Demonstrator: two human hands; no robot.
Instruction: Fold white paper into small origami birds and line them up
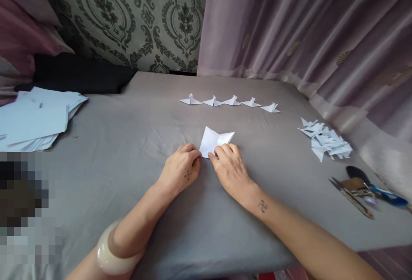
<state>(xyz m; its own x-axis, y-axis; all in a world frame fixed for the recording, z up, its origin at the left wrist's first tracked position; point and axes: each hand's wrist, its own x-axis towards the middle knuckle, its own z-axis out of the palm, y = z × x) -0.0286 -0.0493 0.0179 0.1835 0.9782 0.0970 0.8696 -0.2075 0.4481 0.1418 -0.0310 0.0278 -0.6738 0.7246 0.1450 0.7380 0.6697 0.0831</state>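
A white sheet of folded paper (210, 139) lies on the grey cloth in front of me, with two pointed corners facing away. My left hand (183, 164) pinches its lower left corner between thumb and fingers. Over its lower right part my right hand (230, 164) rests with bent fingers, the thumb and fingertips pressing the paper down. The fingers of the right hand hide part of the near edge. Beyond the hands stands a row of several small folded paper figures (213, 101).
A heap of folded paper pieces (328, 140) lies to the right. Nearer are scissors (352, 198) and a blue-handled tool (389, 195). A stack of white paper (32, 119) sits at left, by a folded black cloth (80, 74). Curtains (299, 22) hang along the right side.
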